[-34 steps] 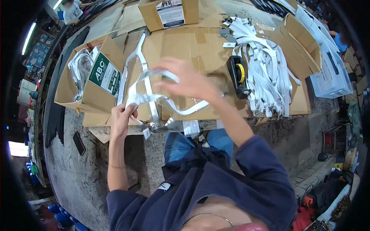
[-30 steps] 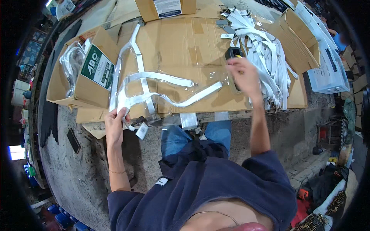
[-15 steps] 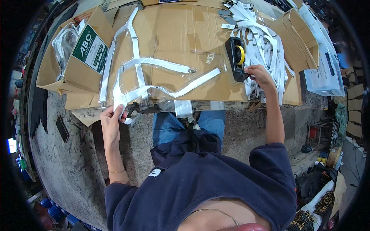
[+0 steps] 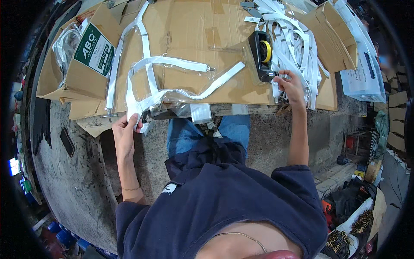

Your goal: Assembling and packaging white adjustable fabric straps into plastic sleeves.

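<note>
White elastic suspenders lie spread out on the cardboard, partly under clear plastic film. My left hand pinches their joined end at the table's near edge, beside a dark clip. To the right stands a black tape dispenser with a yellow-cored roll. The fingers of my right hand are pinched together at the dispenser's near end. What is between those fingertips is too small to make out. Another white strap with a metal clip runs along the left.
A heap of white straps lies right of the dispenser. An open carton with bagged straps stands at left, another carton at right, beside a clear plastic bin. A phone rests on the left-hand surface.
The whole view has shifted slightly, so the table sits a little higher in it. My left hand keeps its pinch on the suspenders; my right hand stays at the dispenser's near end.
</note>
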The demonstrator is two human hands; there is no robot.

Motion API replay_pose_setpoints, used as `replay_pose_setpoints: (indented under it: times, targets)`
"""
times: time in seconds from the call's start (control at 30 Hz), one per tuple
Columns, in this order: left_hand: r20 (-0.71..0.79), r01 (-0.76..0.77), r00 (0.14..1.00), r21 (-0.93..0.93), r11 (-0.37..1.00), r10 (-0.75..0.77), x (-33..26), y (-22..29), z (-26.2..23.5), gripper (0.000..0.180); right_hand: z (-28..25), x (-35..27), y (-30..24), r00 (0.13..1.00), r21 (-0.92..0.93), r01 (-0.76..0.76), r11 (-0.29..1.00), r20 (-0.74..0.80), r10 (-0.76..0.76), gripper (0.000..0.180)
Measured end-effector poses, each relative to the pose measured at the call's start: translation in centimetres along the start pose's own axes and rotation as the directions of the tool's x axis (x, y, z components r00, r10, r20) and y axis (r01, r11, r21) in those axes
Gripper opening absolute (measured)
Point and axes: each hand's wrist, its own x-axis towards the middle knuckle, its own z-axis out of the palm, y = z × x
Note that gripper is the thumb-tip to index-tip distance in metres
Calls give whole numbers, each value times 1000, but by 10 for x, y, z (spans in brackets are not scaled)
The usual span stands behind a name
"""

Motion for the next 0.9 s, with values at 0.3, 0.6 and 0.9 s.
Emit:
replay_pose_setpoints:
  times: [0.3, 0.6, 0.9]
  targets:
    - [-6, -21, 1000, -8, 1000, 21, -5, -3, 2, 19, -3, -4, 14, 999, -28, 28, 999, 21, -28, 23]
    - [-23, -46, 999, 33, 998, 47, -9, 1, -3, 21, 16, -7, 31, 954, -339, 298, 892, 68, -292, 48]
    - [46, -91, 995, 94, 991, 87, -15, 19, 15, 23, 78, -70, -44, 900, 0, 414, 910, 149, -409, 20]
